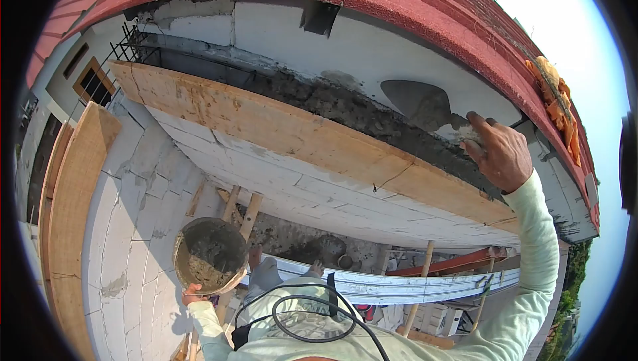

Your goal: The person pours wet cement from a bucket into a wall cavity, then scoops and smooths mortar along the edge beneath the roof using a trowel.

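Observation:
My right hand (500,152) is closed round the handle end of a trowel (402,95), whose blade lies against the white block wall under the roof edge. Wet concrete (319,98) fills the narrow channel between that wall and a long wooden formwork board (279,122), just below the blade. Low on the left, my left hand (195,294) grips the rim of a round bucket (178,255). Grey mortar (216,248) sits inside the bucket, which is tilted so its opening faces me.
A red roof edge (399,12) overhangs the channel. Rebar (133,42) sticks up at its left end. Below are a silvery metal plank (399,288), wooden poles (425,261) and a block wall (126,228). More boards (76,208) stand left; orange cloth (558,95) hangs right.

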`<state>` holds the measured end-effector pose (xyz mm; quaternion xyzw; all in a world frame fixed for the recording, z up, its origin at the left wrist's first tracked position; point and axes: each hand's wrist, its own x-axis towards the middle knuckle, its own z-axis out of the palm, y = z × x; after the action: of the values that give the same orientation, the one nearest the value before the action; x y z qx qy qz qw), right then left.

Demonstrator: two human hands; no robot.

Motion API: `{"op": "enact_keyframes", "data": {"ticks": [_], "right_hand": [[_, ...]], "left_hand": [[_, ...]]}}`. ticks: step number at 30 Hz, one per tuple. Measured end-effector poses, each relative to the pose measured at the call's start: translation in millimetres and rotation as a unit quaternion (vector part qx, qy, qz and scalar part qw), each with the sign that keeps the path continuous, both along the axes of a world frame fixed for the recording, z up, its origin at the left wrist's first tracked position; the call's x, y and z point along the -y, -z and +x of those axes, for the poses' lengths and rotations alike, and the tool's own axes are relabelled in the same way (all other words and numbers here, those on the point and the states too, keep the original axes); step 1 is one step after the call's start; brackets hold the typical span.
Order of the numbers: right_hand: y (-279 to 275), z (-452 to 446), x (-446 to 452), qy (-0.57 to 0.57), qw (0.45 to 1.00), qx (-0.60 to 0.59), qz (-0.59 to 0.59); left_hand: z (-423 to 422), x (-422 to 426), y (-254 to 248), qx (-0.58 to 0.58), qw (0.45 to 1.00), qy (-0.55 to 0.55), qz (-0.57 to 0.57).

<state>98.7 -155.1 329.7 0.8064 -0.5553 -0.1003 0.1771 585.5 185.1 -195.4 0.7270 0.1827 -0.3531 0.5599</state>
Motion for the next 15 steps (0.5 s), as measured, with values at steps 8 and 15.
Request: {"op": "enact_keyframes", "data": {"ticks": [8,15], "right_hand": [[81.1,12.6,13.3,-0.141,0.987,-0.061,-0.04],[35.3,25.0,-1.4,-0.114,0.981,-0.058,-0.147]], "left_hand": [[-0.1,-14.8,-18.9,0.011,0.999,-0.042,-0.019],[4.8,-20.6,-16.6,0.022,0.993,-0.093,-0.063]]}}
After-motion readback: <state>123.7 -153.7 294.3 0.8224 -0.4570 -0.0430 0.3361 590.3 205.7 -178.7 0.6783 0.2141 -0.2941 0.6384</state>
